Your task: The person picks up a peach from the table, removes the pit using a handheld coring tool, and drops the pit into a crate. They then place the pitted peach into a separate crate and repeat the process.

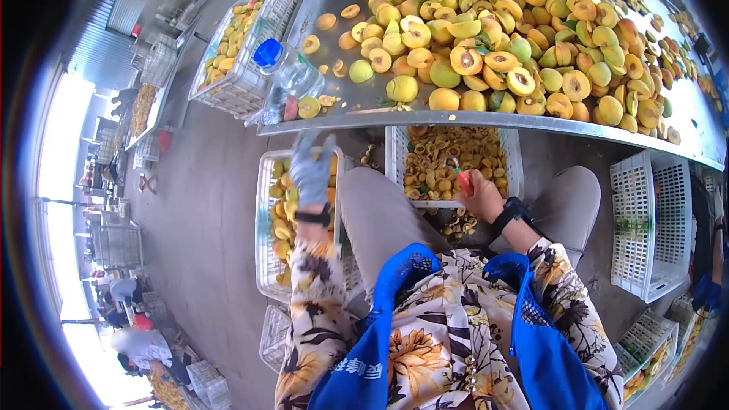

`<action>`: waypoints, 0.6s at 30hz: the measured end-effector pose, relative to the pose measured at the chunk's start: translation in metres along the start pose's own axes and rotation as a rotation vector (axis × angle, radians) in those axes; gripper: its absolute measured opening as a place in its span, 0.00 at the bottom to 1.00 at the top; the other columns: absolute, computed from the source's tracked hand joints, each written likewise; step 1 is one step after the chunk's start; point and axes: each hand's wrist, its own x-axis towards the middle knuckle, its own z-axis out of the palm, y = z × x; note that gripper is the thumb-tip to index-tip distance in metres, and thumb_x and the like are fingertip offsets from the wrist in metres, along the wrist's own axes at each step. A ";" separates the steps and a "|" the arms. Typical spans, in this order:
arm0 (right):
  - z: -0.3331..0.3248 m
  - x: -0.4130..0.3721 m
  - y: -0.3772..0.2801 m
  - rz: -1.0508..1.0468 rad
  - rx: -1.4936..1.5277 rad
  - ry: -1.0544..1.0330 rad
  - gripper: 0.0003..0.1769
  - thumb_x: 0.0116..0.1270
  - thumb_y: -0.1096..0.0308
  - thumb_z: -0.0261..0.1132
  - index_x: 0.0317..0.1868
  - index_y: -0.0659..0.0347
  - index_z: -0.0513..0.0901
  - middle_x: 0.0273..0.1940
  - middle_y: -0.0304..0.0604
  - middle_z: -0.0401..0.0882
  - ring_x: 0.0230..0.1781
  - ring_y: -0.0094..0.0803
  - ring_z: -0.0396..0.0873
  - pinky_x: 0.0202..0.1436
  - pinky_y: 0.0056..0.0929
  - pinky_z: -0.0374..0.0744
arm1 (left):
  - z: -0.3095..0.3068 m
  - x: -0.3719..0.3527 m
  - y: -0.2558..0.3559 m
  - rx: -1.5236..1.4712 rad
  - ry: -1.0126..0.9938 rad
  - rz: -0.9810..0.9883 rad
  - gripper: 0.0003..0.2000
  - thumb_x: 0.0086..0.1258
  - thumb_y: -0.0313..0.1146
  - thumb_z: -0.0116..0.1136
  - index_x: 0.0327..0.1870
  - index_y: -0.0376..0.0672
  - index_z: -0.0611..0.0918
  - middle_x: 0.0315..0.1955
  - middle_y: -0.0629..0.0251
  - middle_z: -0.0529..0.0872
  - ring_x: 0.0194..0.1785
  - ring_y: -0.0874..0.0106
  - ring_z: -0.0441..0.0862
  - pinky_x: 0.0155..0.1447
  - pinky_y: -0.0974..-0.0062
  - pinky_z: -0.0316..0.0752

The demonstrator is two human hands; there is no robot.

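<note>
My left hand (311,171), in a grey glove, hangs over the left crate (262,258) of cut yellow fruit halves, fingers apart with nothing in them. Closed around a small red-handled pitting tool (463,179) with a curved metal tip, my right hand (483,196) sits above the middle crate (513,163). That crate holds many brownish-yellow fruit scraps (448,153). In front of me, a large heap of whole and halved yellow-orange fruit (501,38) covers much of the metal table (334,123).
A water bottle with a blue cap (296,72) stands at the table's left corner. Beyond it is a white crate (262,53) of fruit. Stacked white crates (645,220) stand on the right. Other people (144,342) work at the far left.
</note>
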 end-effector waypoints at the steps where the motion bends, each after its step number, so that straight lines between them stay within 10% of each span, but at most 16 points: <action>1: 0.000 -0.003 -0.001 -0.026 0.029 -0.002 0.26 0.50 0.58 0.67 0.45 0.62 0.69 0.29 0.58 0.78 0.32 0.57 0.77 0.33 0.45 0.75 | 0.031 0.022 0.007 -0.007 -0.037 0.080 0.16 0.55 0.37 0.64 0.45 0.44 0.80 0.44 0.56 0.80 0.51 0.61 0.76 0.55 0.68 0.70; 6: -0.021 -0.025 -0.012 0.121 0.110 -0.113 0.32 0.48 0.56 0.69 0.50 0.64 0.69 0.31 0.53 0.78 0.29 0.44 0.80 0.33 0.35 0.77 | 0.144 0.103 0.068 0.230 -0.763 -0.001 0.29 0.53 0.45 0.63 0.59 0.55 0.72 0.59 0.53 0.68 0.58 0.56 0.71 0.59 0.64 0.68; 10: -0.040 -0.039 -0.021 0.258 0.200 -0.163 0.29 0.48 0.58 0.69 0.47 0.65 0.69 0.35 0.57 0.78 0.38 0.53 0.77 0.41 0.39 0.75 | 0.160 0.111 0.089 0.339 -0.915 -0.094 0.32 0.51 0.42 0.66 0.61 0.57 0.69 0.58 0.58 0.70 0.54 0.56 0.74 0.57 0.64 0.71; 13: -0.037 -0.039 -0.014 0.145 0.231 -0.043 0.27 0.50 0.62 0.68 0.49 0.64 0.69 0.35 0.57 0.78 0.37 0.53 0.78 0.40 0.40 0.75 | 0.142 0.095 0.090 -0.518 -0.500 -0.296 0.24 0.55 0.41 0.63 0.51 0.39 0.75 0.31 0.61 0.82 0.39 0.61 0.82 0.41 0.70 0.76; 14: -0.033 -0.037 -0.011 0.034 0.263 0.032 0.26 0.51 0.63 0.67 0.49 0.63 0.69 0.34 0.57 0.78 0.36 0.53 0.78 0.40 0.41 0.75 | 0.136 0.087 0.083 -1.001 -0.534 -0.690 0.22 0.57 0.44 0.60 0.45 0.35 0.76 0.28 0.60 0.81 0.34 0.65 0.82 0.37 0.72 0.78; 16: -0.051 -0.030 -0.047 0.084 0.257 0.030 0.25 0.52 0.65 0.66 0.50 0.63 0.69 0.32 0.58 0.78 0.35 0.53 0.78 0.38 0.42 0.75 | 0.099 0.070 0.104 -1.430 -0.490 -0.837 0.23 0.61 0.53 0.53 0.43 0.39 0.76 0.31 0.56 0.83 0.23 0.68 0.81 0.15 0.83 0.69; 18: -0.054 -0.021 -0.062 -0.069 0.253 0.088 0.24 0.52 0.65 0.66 0.49 0.63 0.69 0.31 0.58 0.78 0.35 0.54 0.78 0.38 0.42 0.75 | 0.072 0.053 0.111 -1.655 -0.621 -0.846 0.23 0.63 0.53 0.52 0.42 0.38 0.76 0.27 0.56 0.81 0.21 0.67 0.80 0.17 0.80 0.74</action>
